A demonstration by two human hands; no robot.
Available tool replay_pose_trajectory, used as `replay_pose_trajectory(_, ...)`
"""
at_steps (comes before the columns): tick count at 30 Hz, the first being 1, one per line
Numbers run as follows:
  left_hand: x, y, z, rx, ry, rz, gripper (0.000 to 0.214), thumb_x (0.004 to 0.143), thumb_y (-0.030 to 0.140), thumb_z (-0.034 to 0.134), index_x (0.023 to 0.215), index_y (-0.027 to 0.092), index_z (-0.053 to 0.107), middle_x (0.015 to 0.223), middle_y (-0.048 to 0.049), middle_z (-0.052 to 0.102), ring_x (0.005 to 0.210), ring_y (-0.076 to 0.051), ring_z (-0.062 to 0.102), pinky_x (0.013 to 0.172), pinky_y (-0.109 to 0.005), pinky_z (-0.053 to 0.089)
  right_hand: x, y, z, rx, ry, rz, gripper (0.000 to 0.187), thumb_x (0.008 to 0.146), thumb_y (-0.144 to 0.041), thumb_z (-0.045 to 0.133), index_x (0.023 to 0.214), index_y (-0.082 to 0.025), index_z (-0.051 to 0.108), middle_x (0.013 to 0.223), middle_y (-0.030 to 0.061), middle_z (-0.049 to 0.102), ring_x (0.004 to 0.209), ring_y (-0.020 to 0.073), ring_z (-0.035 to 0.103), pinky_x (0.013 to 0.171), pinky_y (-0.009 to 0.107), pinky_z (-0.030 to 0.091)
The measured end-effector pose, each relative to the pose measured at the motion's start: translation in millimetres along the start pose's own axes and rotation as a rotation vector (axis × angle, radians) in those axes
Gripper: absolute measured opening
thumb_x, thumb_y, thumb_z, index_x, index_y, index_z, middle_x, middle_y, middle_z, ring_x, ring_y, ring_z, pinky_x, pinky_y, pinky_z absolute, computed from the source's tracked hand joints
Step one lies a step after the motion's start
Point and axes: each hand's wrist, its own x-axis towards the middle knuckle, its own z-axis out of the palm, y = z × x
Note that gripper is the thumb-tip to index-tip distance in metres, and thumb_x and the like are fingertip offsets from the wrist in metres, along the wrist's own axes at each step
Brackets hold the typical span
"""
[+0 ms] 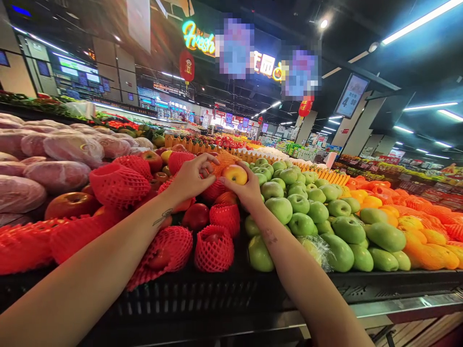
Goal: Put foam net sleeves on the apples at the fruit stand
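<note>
A yellow-red apple (236,175) sits in my right hand (249,190), with the thumb along its near left side and the fingers behind it. Just left of it is my left hand (193,177), its fingers loosely bent and apart, with no object visible between them. Close to those fingertips, behind the apple, is an orange foam net (224,161); whether the left fingers touch it I cannot tell. Below both hands lie red apples, one of them bare (196,217) and others in red foam nets, such as this netted apple (214,248).
Green apples (300,224) are heaped to the right, then green mangoes (383,235) and orange fruit (430,248). Plastic-wrapped pinkish produce (58,178) is piled on the left. A black slatted crate edge (181,299) runs along the front. A low yellow fence (318,172) stands behind.
</note>
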Motion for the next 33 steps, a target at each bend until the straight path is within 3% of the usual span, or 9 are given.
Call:
replay_pose_trajectory(3,0.1,-4.2,1.7,0.030,-0.065,0.001,0.037,0.071,0.030,0.057,0.106,0.019,0.056,0.074,0.0016,0.058,0.063,-0.015,0.055,0.063,-0.028,0.044,0.8,-0.8,-1.0,-0.028,-0.034,-0.002,0.079,0.056,-0.048,0.089,0.124,-0.017,0.066,0.132,0.0095,0.066,0.120,0.0247,0.063,0.109,0.038,0.048)
replay_pose_trajectory(10,3.5,-15.6,2.2,0.134,-0.006,-0.068,0.039,0.082,0.043,0.054,0.111,0.018,0.059,0.100,-0.0079,0.069,0.073,-0.019,0.062,0.069,-0.032,0.048,-2.7,-6.1,-1.0,0.006,-0.165,0.053,0.081,0.055,-0.047,0.090,0.127,-0.018,0.065,0.122,0.0065,0.071,0.110,0.0226,0.067,0.101,0.036,0.053)
replay_pose_trajectory(14,4.3,-12.5,0.4,0.163,-0.002,-0.066,0.028,0.078,0.037,0.055,0.097,0.018,0.063,0.092,-0.0073,0.070,0.078,-0.021,0.062,0.074,-0.034,0.048,-4.2,-5.6,0.4,0.006,-0.229,0.082,0.092,0.054,-0.047,0.091,0.135,-0.016,0.061,0.123,0.0070,0.070,0.113,0.0237,0.066,0.101,0.037,0.054)
replay_pose_trajectory(18,1.9,-1.0,-1.7,0.123,0.077,-0.020,0.015,0.075,0.031,0.052,0.085,0.020,0.057,0.083,-0.0035,0.065,0.080,-0.019,0.059,0.077,-0.032,0.048,-1.1,1.2,1.0,-0.011,-0.164,0.139,0.081,0.058,-0.047,0.088,0.128,-0.015,0.064,0.115,0.0069,0.072,0.105,0.0231,0.068,0.096,0.037,0.056)
replay_pose_trajectory(22,1.8,1.8,-5.0,0.108,-0.065,0.062,0.010,0.072,0.030,0.049,0.075,0.021,0.051,0.076,-0.0014,0.056,0.074,-0.018,0.053,0.071,-0.032,0.044,1.1,5.4,1.5,-0.035,-0.131,0.123,0.068,0.057,-0.046,0.088,0.115,-0.015,0.070,0.103,0.0063,0.074,0.095,0.0222,0.068,0.091,0.037,0.057)
replay_pose_trajectory(25,3.2,-2.1,-7.1,0.059,-0.158,0.090,0.011,0.072,0.030,0.047,0.076,0.020,0.050,0.078,-0.0013,0.054,0.078,-0.019,0.053,0.076,-0.034,0.046,1.3,4.3,2.5,-0.001,-0.128,0.113,0.060,0.059,-0.048,0.087,0.107,-0.016,0.071,0.099,0.0056,0.074,0.090,0.0211,0.068,0.088,0.036,0.057)
replay_pose_trajectory(29,0.2,-2.9,-3.9,0.004,-0.221,0.079,0.033,0.071,0.036,0.058,0.098,0.020,0.050,0.105,-0.0052,0.056,0.098,-0.023,0.057,0.088,-0.037,0.050,3.6,1.0,3.6,0.087,-0.092,0.138,0.051,0.070,-0.059,0.076,0.098,-0.017,0.072,0.098,0.0056,0.074,0.089,0.0199,0.068,0.084,0.033,0.059)
replay_pose_trajectory(33,-5.2,0.1,5.1,0.094,-0.141,-0.002,0.067,0.063,0.049,0.079,0.112,0.020,0.044,0.116,-0.0084,0.054,0.107,-0.027,0.057,0.094,-0.043,0.050,4.9,-2.6,4.8,0.134,-0.169,0.126,0.049,0.077,-0.058,0.070,0.102,-0.015,0.069,0.102,0.0070,0.074,0.095,0.0208,0.070,0.087,0.032,0.059)
